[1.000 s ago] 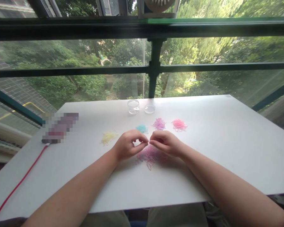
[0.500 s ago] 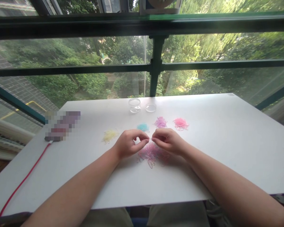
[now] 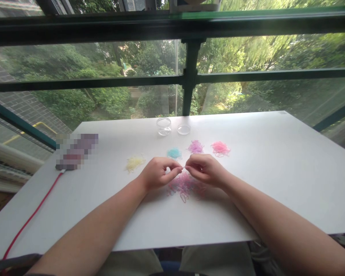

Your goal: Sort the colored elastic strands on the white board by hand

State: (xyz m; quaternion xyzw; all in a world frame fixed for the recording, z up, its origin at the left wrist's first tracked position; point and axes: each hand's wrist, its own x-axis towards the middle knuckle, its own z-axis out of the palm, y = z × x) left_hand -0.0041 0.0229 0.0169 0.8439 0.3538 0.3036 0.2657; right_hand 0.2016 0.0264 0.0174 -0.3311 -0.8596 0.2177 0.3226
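My left hand [image 3: 158,173] and my right hand [image 3: 206,169] meet almost tip to tip above the middle of the table, thumb and forefinger pinched on each. A tiny pale rubber band [image 3: 183,167] spans the small gap between them; its colour is hard to make out. Just below lies a loose heap of mixed, mostly pink rubber bands [image 3: 184,188], partly covered by my hands. Beyond my fingers are sorted piles: blue bands [image 3: 174,153], purple bands [image 3: 196,146] and pink bands [image 3: 220,148]. Yellow bands [image 3: 134,163] lie left of my left hand.
A clear round container [image 3: 163,127] stands at the back of the white table [image 3: 276,168], with a clear lid [image 3: 184,130] beside it. At the left lies a blurred-out device [image 3: 77,151] with a red cable [image 3: 34,212]. Windows border the far edge.
My fingertips have drawn slightly closer together around the small band. The whole view has shifted a little; the piles and container lie as before.
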